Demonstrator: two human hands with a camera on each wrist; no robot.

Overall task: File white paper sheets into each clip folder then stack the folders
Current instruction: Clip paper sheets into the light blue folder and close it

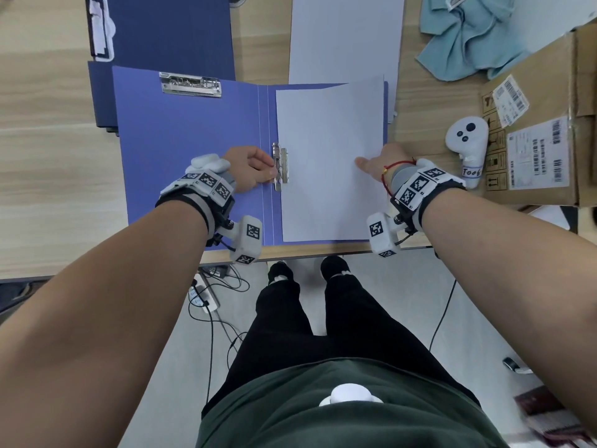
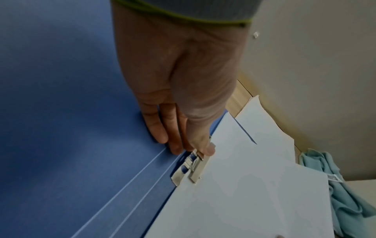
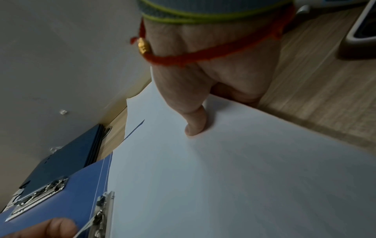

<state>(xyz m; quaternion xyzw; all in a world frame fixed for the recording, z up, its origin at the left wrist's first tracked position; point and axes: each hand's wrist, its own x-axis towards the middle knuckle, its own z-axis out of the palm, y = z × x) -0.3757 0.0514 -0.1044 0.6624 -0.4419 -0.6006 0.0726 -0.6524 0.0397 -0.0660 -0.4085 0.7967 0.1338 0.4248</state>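
A light blue clip folder (image 1: 187,150) lies open on the wooden table. A white paper sheet (image 1: 329,163) lies slightly askew on its right half. My left hand (image 1: 258,169) pinches the lever of the metal spine clip (image 1: 280,166); in the left wrist view the thumb and fingers (image 2: 195,149) close on the clip (image 2: 191,170) at the sheet's (image 2: 254,185) edge. My right hand (image 1: 378,161) holds the sheet's right edge. Its thumb (image 3: 195,124) presses on top of the sheet (image 3: 223,177) and the other fingers curl under it.
Dark blue closed folders (image 1: 168,30) lie at the back left, and a stack of white paper (image 1: 345,37) behind the open folder. A teal cloth (image 1: 468,37), a cardboard box (image 1: 542,140) and a white controller (image 1: 466,140) sit at the right. The table's front edge (image 1: 97,270) is close.
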